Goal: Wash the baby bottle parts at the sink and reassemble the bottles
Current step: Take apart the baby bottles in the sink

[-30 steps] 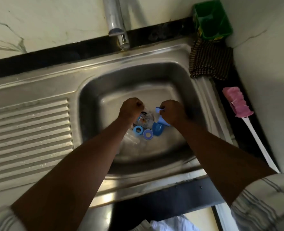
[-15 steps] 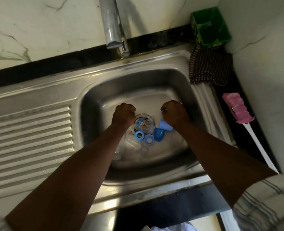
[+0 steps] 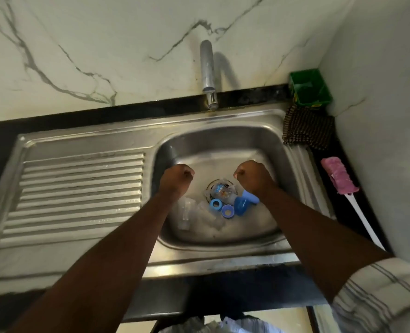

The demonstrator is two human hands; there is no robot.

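Observation:
Baby bottle parts lie in the steel sink basin [image 3: 266, 150]. A clear printed bottle [image 3: 222, 192] rests over the drain. Two blue screw rings [image 3: 215, 204] [image 3: 228, 211] and two blue caps [image 3: 242, 205] [image 3: 250, 197] lie beside it. Clear bottles and teats [image 3: 192, 212] lie to the left, hard to tell apart. My left hand [image 3: 176, 180] hovers as a closed fist left of the pile, holding nothing. Over the pile's right side, my right hand [image 3: 253, 175] is also a closed fist with nothing in it.
The tap [image 3: 208, 75] stands at the back, with no water running. A ribbed drainboard [image 3: 79, 191] lies left. At the right are a green container [image 3: 310, 88], a dark checked cloth [image 3: 307, 128] and a pink bottle brush with a white handle [image 3: 340, 176].
My right hand let go of a blue cap, which now lies in the basin. Both hands rose and spread apart as fists. The view tilted up, showing more wall.

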